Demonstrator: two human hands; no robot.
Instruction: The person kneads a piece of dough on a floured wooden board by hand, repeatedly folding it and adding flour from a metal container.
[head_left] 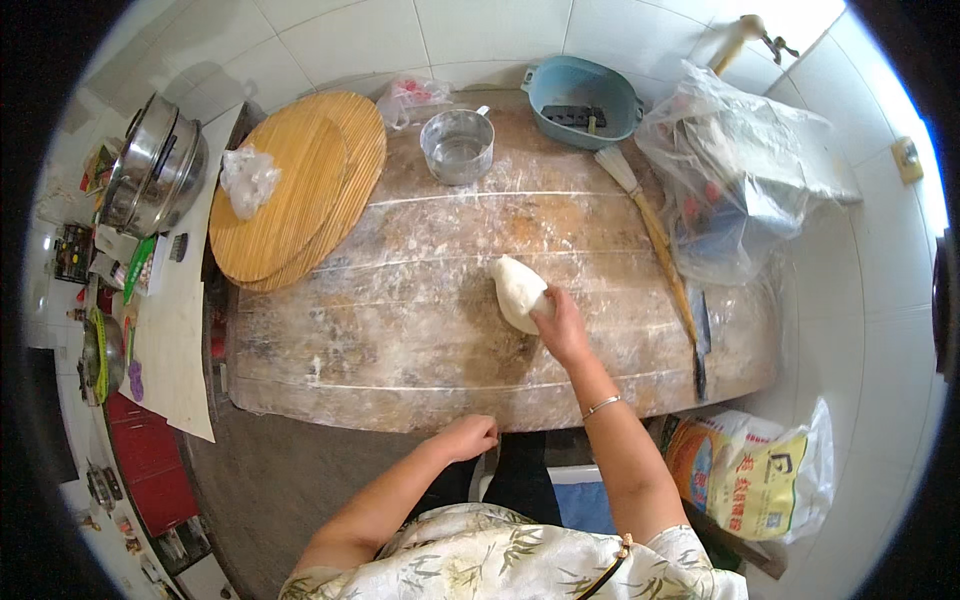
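Observation:
A lump of pale dough (519, 294) rests near the middle of the floured wooden board (430, 345). My right hand (562, 325) grips its near right end, thumb and fingers closed round the edge. The far end of the dough tapers to a blunt tip. My left hand (470, 437) is curled into a loose fist just off the board's front edge, with nothing showing in it. Its inner fingers are partly hidden.
Round slatted wooden lids (285, 190) carry a crumpled plastic bag at left. A metal pot (457, 147) and blue basin (583, 100) stand at the back. A long-handled brush (650, 225), knife (702, 345) and plastic-covered box (740, 180) lie right; a flour sack (760, 480) stands below.

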